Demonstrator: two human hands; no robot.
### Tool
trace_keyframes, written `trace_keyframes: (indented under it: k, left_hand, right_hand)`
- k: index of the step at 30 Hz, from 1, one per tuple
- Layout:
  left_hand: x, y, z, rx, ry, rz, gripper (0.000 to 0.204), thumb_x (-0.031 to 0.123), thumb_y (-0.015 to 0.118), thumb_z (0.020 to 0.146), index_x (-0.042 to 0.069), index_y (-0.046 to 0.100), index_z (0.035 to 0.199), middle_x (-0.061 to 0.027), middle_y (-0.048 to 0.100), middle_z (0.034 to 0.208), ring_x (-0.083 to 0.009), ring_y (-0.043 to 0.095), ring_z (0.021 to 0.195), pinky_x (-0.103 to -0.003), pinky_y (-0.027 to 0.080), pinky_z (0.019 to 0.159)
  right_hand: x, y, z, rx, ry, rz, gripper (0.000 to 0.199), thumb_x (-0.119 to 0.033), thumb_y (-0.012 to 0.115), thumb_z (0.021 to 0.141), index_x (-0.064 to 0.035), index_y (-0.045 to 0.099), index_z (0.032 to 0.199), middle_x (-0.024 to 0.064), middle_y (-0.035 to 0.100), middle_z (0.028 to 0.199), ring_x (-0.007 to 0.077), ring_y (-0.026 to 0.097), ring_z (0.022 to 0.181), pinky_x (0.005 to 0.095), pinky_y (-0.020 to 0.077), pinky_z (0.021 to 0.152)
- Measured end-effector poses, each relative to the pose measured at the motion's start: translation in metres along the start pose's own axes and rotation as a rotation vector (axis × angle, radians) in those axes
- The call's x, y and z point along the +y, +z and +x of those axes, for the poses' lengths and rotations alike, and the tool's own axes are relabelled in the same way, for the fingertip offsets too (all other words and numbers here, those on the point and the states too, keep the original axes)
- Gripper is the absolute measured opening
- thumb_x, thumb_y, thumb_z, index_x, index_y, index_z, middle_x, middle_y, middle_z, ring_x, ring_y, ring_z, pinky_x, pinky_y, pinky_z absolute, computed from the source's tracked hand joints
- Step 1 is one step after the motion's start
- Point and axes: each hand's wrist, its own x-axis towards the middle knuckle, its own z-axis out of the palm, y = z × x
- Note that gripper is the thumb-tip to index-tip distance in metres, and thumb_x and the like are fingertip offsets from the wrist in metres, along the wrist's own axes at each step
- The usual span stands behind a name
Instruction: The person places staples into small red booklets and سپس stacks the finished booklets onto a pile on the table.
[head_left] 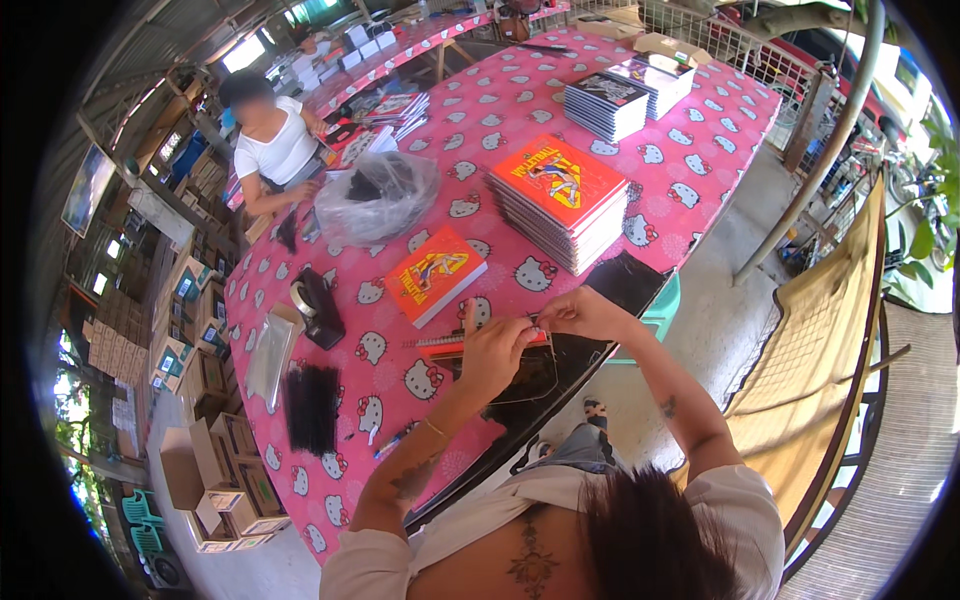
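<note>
At the near edge of the table, my left hand point(492, 352) is closed over a red-orange spiral notebook point(440, 349), whose coil shows along its far edge, left of the hand. My right hand point(585, 314) is pinched at the right end of that edge, its fingertips meeting those of the left. What the right fingertips hold is too small to make out. Just beyond my hands lies a red-orange book block point(436, 276) with a cartoon cover. A tall stack of spiral notebooks point(560, 195) with similar covers stands farther right.
Left on the pink patterned table point(520, 90) are a tape dispenser point(318, 310), plastic sleeves point(272, 358) and a bundle of black coils point(313, 408). A clear plastic bag point(378, 200) sits farther back, near a seated co-worker point(275, 145). Dark notebooks point(605, 105) are stacked at the far right.
</note>
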Motion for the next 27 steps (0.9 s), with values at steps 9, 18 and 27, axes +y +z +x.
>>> trace_keyframes:
  k: [9,18,27]
  left_hand:
    - [0.019,-0.016,0.001,-0.104,-0.11,0.06,0.015,0.022,0.067,0.094,0.007,0.067,0.098,-0.0105,0.07,0.089,-0.0329,0.067,0.083,-0.048,0.049,0.092]
    - [0.028,-0.117,0.086,0.135,-0.11,0.038,0.021,0.01,0.07,0.091,-0.002,0.066,0.107,-0.0175,0.07,0.093,-0.0347,0.069,0.081,-0.044,0.055,0.071]
    - [0.023,-0.097,0.311,0.374,0.399,0.405,0.044,0.025,0.064,0.1,0.008,0.059,0.14,-0.0228,0.065,0.127,-0.0383,0.061,0.122,-0.044,0.048,0.101]
  right_hand:
    - [-0.001,0.031,0.004,0.113,-0.237,-0.146,0.016,-0.008,0.075,0.083,-0.0001,0.062,0.084,0.0095,0.065,0.073,0.02,0.068,0.07,0.0334,0.0538,0.065]
    - [-0.057,-0.018,-0.005,0.8,-0.079,0.002,0.025,-0.011,0.067,0.095,-0.0011,0.067,0.117,0.0086,0.072,0.096,0.0201,0.07,0.081,0.0337,0.0543,0.074]
    - [-0.116,-0.154,0.04,0.281,-0.09,0.337,0.056,-0.013,0.069,0.096,0.0018,0.047,0.146,0.0096,0.065,0.131,0.0172,0.062,0.115,0.0343,0.0493,0.101]
